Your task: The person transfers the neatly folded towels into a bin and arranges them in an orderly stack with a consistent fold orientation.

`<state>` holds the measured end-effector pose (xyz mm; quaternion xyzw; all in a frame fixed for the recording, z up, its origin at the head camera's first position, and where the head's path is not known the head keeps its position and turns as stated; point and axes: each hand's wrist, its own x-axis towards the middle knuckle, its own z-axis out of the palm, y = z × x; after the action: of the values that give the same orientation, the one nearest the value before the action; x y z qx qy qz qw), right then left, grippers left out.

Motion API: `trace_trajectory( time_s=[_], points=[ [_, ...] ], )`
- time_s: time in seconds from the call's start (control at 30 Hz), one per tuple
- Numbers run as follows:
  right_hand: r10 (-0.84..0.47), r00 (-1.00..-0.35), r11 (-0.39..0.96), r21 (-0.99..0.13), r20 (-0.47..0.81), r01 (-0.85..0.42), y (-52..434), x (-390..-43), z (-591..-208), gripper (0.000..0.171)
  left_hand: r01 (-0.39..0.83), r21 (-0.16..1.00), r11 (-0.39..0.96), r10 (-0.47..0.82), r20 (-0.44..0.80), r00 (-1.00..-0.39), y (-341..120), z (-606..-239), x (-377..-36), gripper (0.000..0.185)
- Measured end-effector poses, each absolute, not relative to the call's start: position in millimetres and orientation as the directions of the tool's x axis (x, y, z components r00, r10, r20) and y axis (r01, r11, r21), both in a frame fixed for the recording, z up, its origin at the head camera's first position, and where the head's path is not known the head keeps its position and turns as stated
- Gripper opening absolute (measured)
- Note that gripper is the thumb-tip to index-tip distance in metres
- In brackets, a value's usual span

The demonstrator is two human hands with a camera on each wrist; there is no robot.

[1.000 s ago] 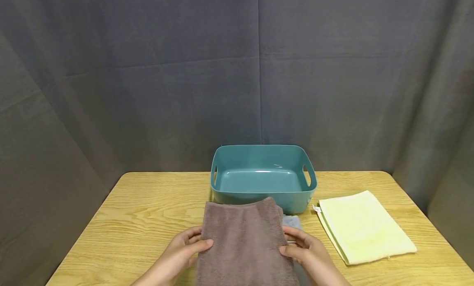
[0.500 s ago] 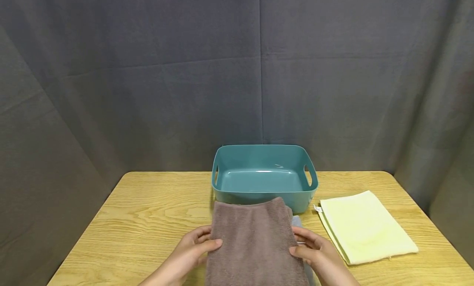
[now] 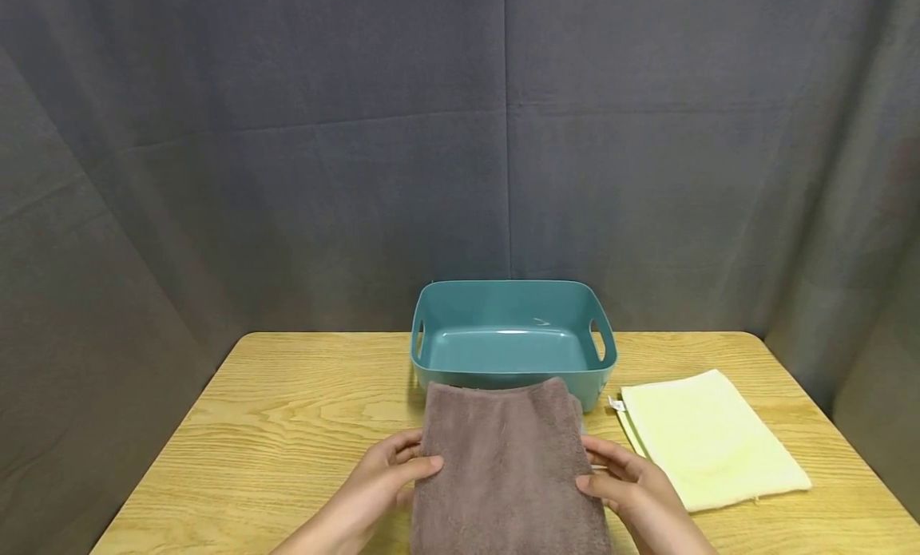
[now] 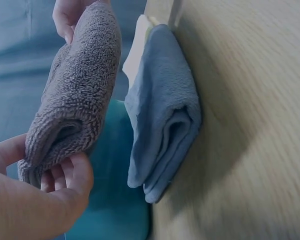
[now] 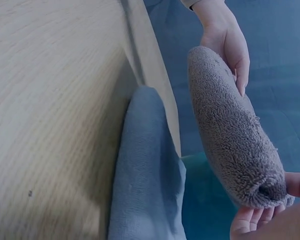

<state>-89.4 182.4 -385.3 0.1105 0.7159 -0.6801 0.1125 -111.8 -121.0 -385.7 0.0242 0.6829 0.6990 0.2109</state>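
Observation:
In the head view a folded brown towel (image 3: 506, 467) is held in front of the basket, overlapping its front wall. My left hand (image 3: 388, 479) grips its left edge, thumb on top and fingers beneath. The right hand (image 3: 632, 487) pinches the right edge in the same way. Both wrist views show the brown towel raised off the table, its thick folds visible at the ends. Below it, a folded blue-grey towel (image 4: 167, 95) lies on the table. The brown towel hides nearly all of that one from the head camera.
A teal basket (image 3: 510, 351) with side handle holes stands at the table's back. To the right lies a folded pale yellow towel (image 3: 711, 447) with a white tag. Grey curtains (image 3: 359, 180) hang behind and beside the wooden table (image 3: 287, 427).
Both hands have carried the brown towel to the right and slightly toward the basket. It now covers more of the blue-grey towel in the head view.

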Motion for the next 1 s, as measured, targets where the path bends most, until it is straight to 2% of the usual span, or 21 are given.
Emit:
trace_trajectory(
  time_s=[0.13, 0.33, 1.0],
  points=[
    [-0.007, -0.956, 0.036, -0.955, -0.293, 0.293, 187.7, -89.1, -383.4, 0.060, -0.257, 0.965, 0.058, 0.305, -0.263, -0.916, -117.8, -380.3, -112.5, 0.082],
    [-0.023, -0.960, 0.012, -0.961, -0.278, 0.278, 196.1, -90.3, -382.0, 0.062, -0.249, 0.964, 0.092, 0.285, -0.266, -0.921, -113.1, -372.7, -114.6, 0.081],
    [-0.043, -0.973, -0.031, -0.973, -0.226, 0.228, 203.9, -99.7, -369.6, 0.064, -0.190, 0.979, 0.068, 0.280, -0.201, -0.939, -107.9, -358.9, -124.8, 0.073]
  ],
)
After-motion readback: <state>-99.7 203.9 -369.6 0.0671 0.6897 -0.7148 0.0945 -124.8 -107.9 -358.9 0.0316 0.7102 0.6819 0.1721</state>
